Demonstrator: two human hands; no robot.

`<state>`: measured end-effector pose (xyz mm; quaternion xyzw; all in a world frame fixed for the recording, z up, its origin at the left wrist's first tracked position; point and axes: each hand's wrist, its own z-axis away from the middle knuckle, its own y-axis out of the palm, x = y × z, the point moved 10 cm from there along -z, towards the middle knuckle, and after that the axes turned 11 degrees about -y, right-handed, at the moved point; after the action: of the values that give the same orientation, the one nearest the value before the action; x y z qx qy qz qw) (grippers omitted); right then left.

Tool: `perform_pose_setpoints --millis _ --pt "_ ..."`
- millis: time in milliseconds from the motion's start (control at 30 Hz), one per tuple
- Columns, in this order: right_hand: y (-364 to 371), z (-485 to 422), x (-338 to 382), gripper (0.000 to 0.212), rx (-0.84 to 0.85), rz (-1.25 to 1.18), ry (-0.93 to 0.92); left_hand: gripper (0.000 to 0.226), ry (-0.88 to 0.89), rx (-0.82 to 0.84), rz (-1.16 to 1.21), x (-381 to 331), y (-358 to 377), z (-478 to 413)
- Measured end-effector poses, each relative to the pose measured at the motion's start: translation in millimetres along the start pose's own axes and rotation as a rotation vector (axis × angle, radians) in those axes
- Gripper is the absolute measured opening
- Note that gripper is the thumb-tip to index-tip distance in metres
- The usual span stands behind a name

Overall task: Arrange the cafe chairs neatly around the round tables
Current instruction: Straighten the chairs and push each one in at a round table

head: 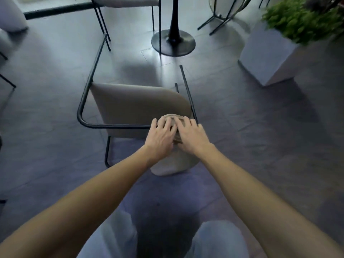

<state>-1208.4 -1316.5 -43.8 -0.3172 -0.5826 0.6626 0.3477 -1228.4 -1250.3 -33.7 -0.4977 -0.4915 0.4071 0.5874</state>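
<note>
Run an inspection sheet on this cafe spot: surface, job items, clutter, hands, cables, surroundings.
Surface: grey tiled floor, dimly lit.
Job's things: beige chair with a black frame, its seat pointing towards the table pedestal; another chair beyond.
Clutter: nothing seen.
Hands: left hand and right hand side by side, fingers curled over the top of the beige chair's backrest.
Cables: nothing seen.
Surroundings: white planter with a green plant at the right.
</note>
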Motion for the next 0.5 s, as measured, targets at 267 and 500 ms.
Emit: perform_pose_setpoints --millis 267,500 --pt "73 -8 -30 0.092 -0.449 -0.146 0.070 0.059 0.098 -0.433 -0.063 -32 52 -15" --pt "97 16 -48 0.082 -0.641 -0.342 0.146 0.062 -0.010 -0.539 -0.076 -31 53 -16"
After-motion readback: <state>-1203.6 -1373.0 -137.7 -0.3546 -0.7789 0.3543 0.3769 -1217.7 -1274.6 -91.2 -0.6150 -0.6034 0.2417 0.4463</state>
